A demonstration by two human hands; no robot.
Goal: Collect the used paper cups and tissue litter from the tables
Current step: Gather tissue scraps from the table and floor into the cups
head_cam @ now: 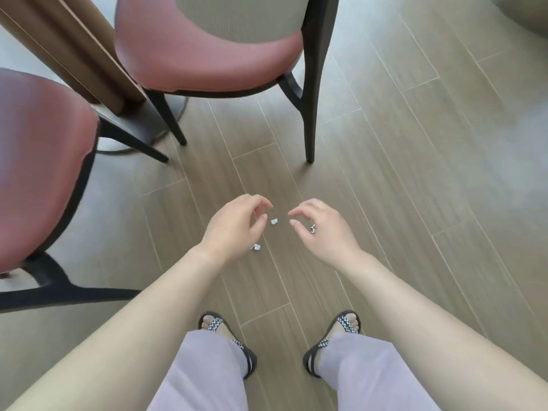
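The left hand [237, 226] and right hand [323, 229] are half curled and hold nothing. One tissue bit [274, 221] lies between them, with others close by. The bits are tiny, so one may slip away or get missed.

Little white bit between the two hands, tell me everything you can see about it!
The little white bit is a tiny crumpled scrap, like tissue, white with grey folds. It seems to lie on the wood-look floor, in the gap between the left hand and the right hand. Neither hand touches it.
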